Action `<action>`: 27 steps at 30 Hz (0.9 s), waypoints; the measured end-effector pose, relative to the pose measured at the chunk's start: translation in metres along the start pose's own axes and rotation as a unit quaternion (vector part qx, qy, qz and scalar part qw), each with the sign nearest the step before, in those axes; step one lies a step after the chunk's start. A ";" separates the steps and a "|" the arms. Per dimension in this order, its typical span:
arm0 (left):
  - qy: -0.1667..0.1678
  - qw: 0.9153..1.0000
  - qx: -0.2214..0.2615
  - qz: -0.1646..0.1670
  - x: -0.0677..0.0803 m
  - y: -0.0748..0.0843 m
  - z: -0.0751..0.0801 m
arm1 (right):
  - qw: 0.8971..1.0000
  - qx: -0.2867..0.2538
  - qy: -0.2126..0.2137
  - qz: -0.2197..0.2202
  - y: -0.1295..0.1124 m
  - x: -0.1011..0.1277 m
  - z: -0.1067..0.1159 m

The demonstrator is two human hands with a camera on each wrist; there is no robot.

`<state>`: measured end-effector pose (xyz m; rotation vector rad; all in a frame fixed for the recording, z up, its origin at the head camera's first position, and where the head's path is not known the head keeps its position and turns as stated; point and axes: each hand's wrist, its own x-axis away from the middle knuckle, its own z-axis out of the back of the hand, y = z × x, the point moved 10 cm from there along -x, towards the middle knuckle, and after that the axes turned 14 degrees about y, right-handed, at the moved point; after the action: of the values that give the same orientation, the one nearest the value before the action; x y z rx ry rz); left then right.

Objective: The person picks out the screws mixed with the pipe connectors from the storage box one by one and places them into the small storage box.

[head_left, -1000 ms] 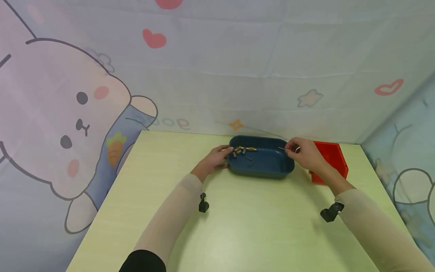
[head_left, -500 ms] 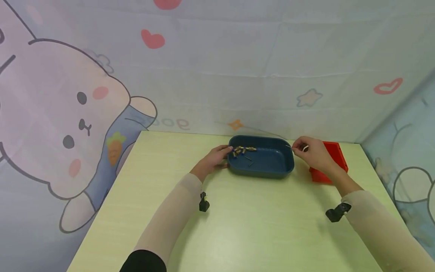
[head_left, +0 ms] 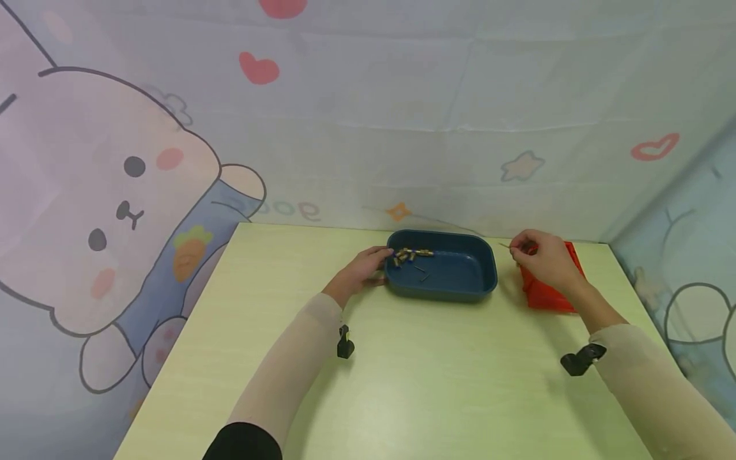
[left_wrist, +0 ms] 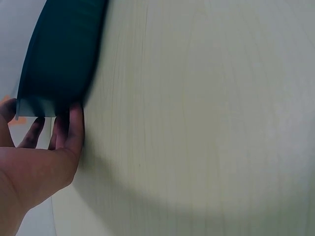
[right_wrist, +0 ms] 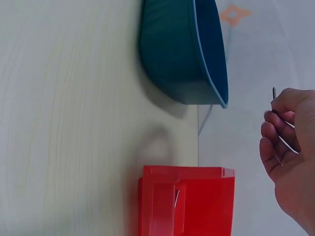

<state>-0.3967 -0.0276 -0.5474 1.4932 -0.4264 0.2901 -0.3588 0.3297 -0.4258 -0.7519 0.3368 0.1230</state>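
My right hand pinches a small screw between thumb and forefinger, its threaded end sticking out past the fingertips. The hand is raised between the blue tray and the red bin, partly covering the bin in the head view. My left hand holds the tray's left end, thumb at the rim and fingers against the outer wall. Inside the tray, brass-coloured pieces with blue parts are heaped at the left. Two thin screws lie near them. A thin metal piece shows in the red bin.
Both containers stand near the back edge of the pale wooden table. A printed cloth backdrop hangs directly behind it, and another cloth hangs at the right side.
My right hand has moved right with the pinched screw, from over the tray's right end to beside and over the red bin. My left hand stays on the tray.
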 end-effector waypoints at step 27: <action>-0.007 1.000 0.005 -0.013 -0.001 0.002 -0.001 | 0.998 0.044 0.014 -0.039 0.039 0.003 0.021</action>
<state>-0.3988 -0.0264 -0.5464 1.5104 -0.4173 0.2621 -0.3591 0.3728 -0.4378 -0.6800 0.3371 0.0245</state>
